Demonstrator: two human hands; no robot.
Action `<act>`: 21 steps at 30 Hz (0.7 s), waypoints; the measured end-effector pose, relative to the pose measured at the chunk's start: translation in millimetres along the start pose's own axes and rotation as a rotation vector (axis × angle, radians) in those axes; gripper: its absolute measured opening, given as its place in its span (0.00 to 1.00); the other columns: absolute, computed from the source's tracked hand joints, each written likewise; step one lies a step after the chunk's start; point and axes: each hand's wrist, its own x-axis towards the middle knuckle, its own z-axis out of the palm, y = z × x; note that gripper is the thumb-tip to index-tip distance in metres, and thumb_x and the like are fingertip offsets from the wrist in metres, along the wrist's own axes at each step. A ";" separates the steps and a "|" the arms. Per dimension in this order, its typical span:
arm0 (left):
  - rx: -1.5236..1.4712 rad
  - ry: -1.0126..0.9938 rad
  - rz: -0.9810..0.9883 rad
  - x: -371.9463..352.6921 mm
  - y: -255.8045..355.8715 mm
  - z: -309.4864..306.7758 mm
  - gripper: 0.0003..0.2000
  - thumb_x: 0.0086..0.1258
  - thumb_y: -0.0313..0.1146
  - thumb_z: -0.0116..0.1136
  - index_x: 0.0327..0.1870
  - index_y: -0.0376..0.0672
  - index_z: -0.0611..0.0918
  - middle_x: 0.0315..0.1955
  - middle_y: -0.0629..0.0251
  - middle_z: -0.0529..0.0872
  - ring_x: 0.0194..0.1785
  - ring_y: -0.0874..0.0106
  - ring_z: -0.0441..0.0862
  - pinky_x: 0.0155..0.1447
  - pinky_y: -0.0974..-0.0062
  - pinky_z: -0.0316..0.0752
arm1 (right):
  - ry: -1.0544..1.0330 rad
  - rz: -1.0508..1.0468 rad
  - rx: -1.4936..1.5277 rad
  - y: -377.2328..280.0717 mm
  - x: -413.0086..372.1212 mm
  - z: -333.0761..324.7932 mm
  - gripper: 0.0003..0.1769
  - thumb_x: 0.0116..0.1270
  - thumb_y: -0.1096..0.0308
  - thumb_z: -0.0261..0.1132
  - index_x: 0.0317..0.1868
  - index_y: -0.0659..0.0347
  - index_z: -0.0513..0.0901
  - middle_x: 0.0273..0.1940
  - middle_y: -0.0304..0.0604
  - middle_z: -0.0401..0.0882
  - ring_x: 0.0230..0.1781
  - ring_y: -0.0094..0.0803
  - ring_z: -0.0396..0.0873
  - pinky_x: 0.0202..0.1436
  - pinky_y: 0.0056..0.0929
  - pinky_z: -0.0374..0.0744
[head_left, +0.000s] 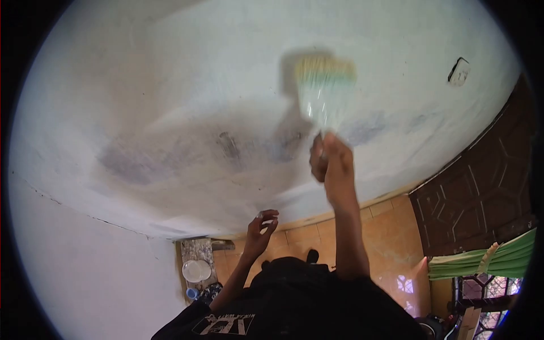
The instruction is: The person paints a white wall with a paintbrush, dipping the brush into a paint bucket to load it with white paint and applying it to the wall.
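Note:
My right hand (332,158) is closed round the handle of a wide paintbrush (323,93), raised in front of the wall. The brush has pale yellow bristles with a greenish band and is slightly blurred; its bristle end points up and overlaps the wall (215,73), with its shadow just to the left. White paint covers much of the wall, and grey, bluish stained patches run across its middle. Lower down, my left hand (263,226) hangs near the wall's base, its fingers loosely curled and apart, with nothing in them.
At lower left stands a paint-spattered bench (196,249) bearing a round white container (196,271) and a small blue cup (192,293). A white switch plate (459,72) sits on the wall at upper right. A dark panelled door (476,175) and green curtain (487,262) are to the right.

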 end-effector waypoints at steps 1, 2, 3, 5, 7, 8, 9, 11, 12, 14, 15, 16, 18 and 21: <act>-0.001 -0.017 0.006 0.9 0.4 3.3 0.10 0.73 0.30 0.57 0.52 0.41 0.79 0.49 0.66 0.83 0.54 0.73 0.80 0.55 0.74 0.75 | -0.007 -0.002 0.084 -21.6 9.9 2.9 0.23 0.78 0.46 0.48 0.31 0.55 0.68 0.16 0.24 0.54 0.13 0.12 0.48 0.15 0.18 0.46; -0.011 -0.022 -0.003 0.2 3.0 6.8 0.10 0.73 0.30 0.57 0.52 0.41 0.79 0.49 0.66 0.83 0.54 0.73 0.80 0.55 0.74 0.75 | -0.030 -0.037 0.078 -35.3 20.9 2.9 0.23 0.78 0.45 0.48 0.31 0.54 0.68 0.16 0.24 0.53 0.14 0.12 0.48 0.16 0.18 0.46; -0.023 -0.024 -0.004 0.7 7.6 10.3 0.10 0.73 0.30 0.57 0.52 0.41 0.79 0.49 0.66 0.83 0.54 0.74 0.80 0.55 0.73 0.75 | -0.042 -0.021 0.061 -37.5 30.6 0.3 0.24 0.78 0.45 0.47 0.31 0.54 0.68 0.16 0.25 0.54 0.14 0.12 0.48 0.16 0.18 0.46; -0.040 -0.017 -0.009 -0.4 8.7 16.4 0.10 0.73 0.30 0.57 0.52 0.41 0.79 0.49 0.66 0.83 0.54 0.74 0.80 0.55 0.74 0.75 | -0.044 0.018 0.021 -29.0 33.2 -4.5 0.24 0.78 0.44 0.47 0.31 0.54 0.69 0.16 0.25 0.55 0.14 0.12 0.49 0.16 0.18 0.47; -0.052 0.000 -0.002 0.0 6.1 19.8 0.10 0.73 0.30 0.57 0.52 0.41 0.79 0.49 0.66 0.83 0.54 0.74 0.80 0.56 0.74 0.75 | -0.025 0.049 -0.026 12.4 24.9 -13.2 0.24 0.77 0.43 0.47 0.31 0.54 0.69 0.17 0.25 0.56 0.14 0.13 0.50 0.16 0.18 0.48; -0.057 0.005 0.003 0.3 6.6 20.0 0.10 0.73 0.30 0.57 0.52 0.41 0.79 0.49 0.66 0.83 0.54 0.74 0.80 0.56 0.74 0.75 | -0.031 0.085 0.007 30.7 13.4 -16.6 0.24 0.77 0.44 0.48 0.31 0.55 0.70 0.17 0.26 0.59 0.13 0.13 0.51 0.16 0.18 0.49; -0.064 0.014 0.005 -1.7 7.0 20.0 0.10 0.73 0.30 0.57 0.52 0.41 0.79 0.49 0.66 0.83 0.53 0.74 0.80 0.56 0.74 0.75 | -0.054 0.113 0.073 47.8 -0.1 -19.0 0.23 0.78 0.45 0.48 0.31 0.55 0.69 0.17 0.25 0.57 0.13 0.13 0.51 0.15 0.18 0.49; -0.058 0.033 -0.007 -3.2 7.3 20.5 0.11 0.72 0.30 0.57 0.52 0.41 0.79 0.49 0.66 0.83 0.53 0.74 0.80 0.55 0.74 0.75 | -0.093 0.199 0.160 50.2 -19.9 -18.7 0.23 0.78 0.46 0.48 0.31 0.54 0.67 0.17 0.25 0.53 0.13 0.12 0.50 0.14 0.17 0.47; -0.070 0.042 0.001 -2.3 6.3 20.0 0.11 0.72 0.30 0.58 0.52 0.41 0.79 0.49 0.66 0.83 0.53 0.74 0.80 0.55 0.74 0.75 | -0.107 0.171 0.164 43.2 -16.9 -17.8 0.23 0.78 0.46 0.48 0.31 0.54 0.67 0.17 0.24 0.53 0.13 0.12 0.50 0.14 0.17 0.48; -0.085 0.048 0.004 -4.9 1.5 20.3 0.10 0.72 0.30 0.58 0.52 0.41 0.79 0.49 0.67 0.83 0.53 0.75 0.80 0.55 0.74 0.74 | -0.119 0.126 0.181 25.3 -14.8 -15.4 0.23 0.78 0.46 0.48 0.31 0.54 0.67 0.17 0.24 0.54 0.14 0.12 0.50 0.15 0.16 0.48; -0.074 0.044 -0.004 -6.6 1.6 21.4 0.10 0.72 0.30 0.58 0.52 0.41 0.79 0.49 0.67 0.83 0.53 0.75 0.80 0.55 0.74 0.74 | -0.092 0.089 0.148 9.1 -6.5 -10.7 0.22 0.78 0.46 0.49 0.30 0.54 0.67 0.17 0.25 0.53 0.15 0.12 0.50 0.16 0.16 0.49; -0.060 0.037 -0.008 -6.5 2.4 21.8 0.10 0.72 0.30 0.58 0.52 0.41 0.79 0.49 0.67 0.83 0.53 0.75 0.80 0.55 0.74 0.74 | -0.105 0.074 0.147 -5.9 3.6 -9.9 0.22 0.78 0.46 0.49 0.31 0.54 0.68 0.18 0.26 0.55 0.16 0.12 0.52 0.17 0.15 0.51; -0.041 0.030 -0.008 -5.1 5.4 22.2 0.10 0.72 0.30 0.58 0.52 0.41 0.79 0.49 0.68 0.83 0.53 0.75 0.80 0.55 0.73 0.74 | -0.141 0.048 0.196 -25.5 24.4 -5.1 0.22 0.77 0.45 0.49 0.33 0.54 0.68 0.20 0.27 0.56 0.17 0.12 0.53 0.18 0.15 0.52; -0.025 0.031 0.001 -3.7 10.8 25.5 0.11 0.73 0.31 0.58 0.52 0.41 0.79 0.49 0.67 0.83 0.54 0.74 0.80 0.55 0.72 0.75 | -0.225 0.078 0.226 -19.0 37.3 -7.5 0.22 0.77 0.45 0.49 0.34 0.54 0.68 0.21 0.27 0.57 0.18 0.12 0.53 0.18 0.15 0.52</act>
